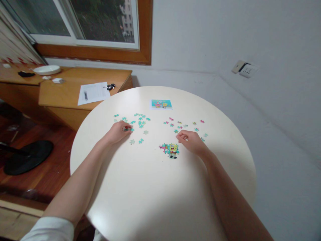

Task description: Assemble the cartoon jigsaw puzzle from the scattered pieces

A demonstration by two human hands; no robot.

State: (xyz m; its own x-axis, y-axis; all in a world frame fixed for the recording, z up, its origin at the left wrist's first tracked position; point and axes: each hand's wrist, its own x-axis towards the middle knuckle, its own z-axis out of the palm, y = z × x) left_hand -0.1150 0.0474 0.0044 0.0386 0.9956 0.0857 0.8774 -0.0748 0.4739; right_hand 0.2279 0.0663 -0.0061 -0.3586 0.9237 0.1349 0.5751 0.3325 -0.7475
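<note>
At the left group of teal jigsaw pieces point(141, 123), my left hand point(119, 131) is closed in a pinch, with a jigsaw piece point(129, 129) at its fingertips. My right hand point(191, 140) has its fingers curled together just above the table; whatever they may hold is hidden. Below and left of its fingertips lies a partly joined jigsaw point(173, 150) showing a yellow cartoon figure and some pink. Several loose pink and teal pieces point(172, 125) are scattered beyond the right hand. Farther back lies a reference picture card point(161, 104) with two cartoon figures.
Everything rests on a round white table point(140, 187). A wooden desk point(117, 77) at the back left bears a paper sheet point(94, 92), keys point(110, 87) and a white dish point(47, 69). A wall point(200, 40) stands behind and to the right.
</note>
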